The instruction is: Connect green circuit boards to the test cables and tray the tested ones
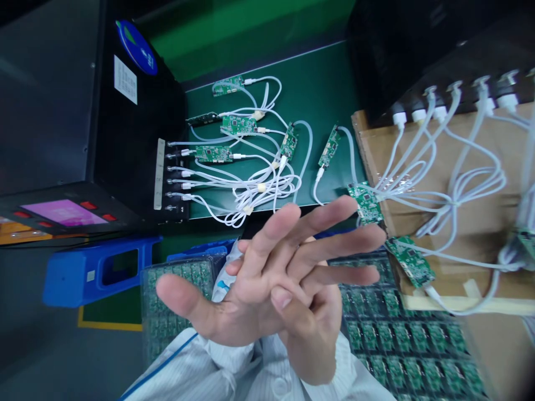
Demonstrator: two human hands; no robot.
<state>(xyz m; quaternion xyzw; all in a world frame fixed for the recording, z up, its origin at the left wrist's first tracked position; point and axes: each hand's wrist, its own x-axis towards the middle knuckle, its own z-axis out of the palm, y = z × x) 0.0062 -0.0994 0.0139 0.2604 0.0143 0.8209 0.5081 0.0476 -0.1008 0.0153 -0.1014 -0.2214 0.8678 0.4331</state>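
Observation:
My left hand (254, 295) is held palm up in front of my chest, its fingers and thumb spread, with nothing lying in it. My right hand (311, 334) grips it from the right: the thumb presses on the left palm and the other fingers wrap behind, partly hidden. Beyond the fingertips, a green circuit board (365, 203) with a cable attached sits where the green table (326, 83) meets a cardboard sheet (401, 145). Another circuit board (412, 262) rests on the cardboard to the right. Neither hand appears to hold a board or cable.
A black box (137, 133) with a pink screen (62, 213) stands left. White cables (267, 186) link it to several circuit boards (213, 153). Another black box (438, 44) is at right. Clear trays of boards (413, 340) lie below, beside a blue plastic stool-like piece (79, 273).

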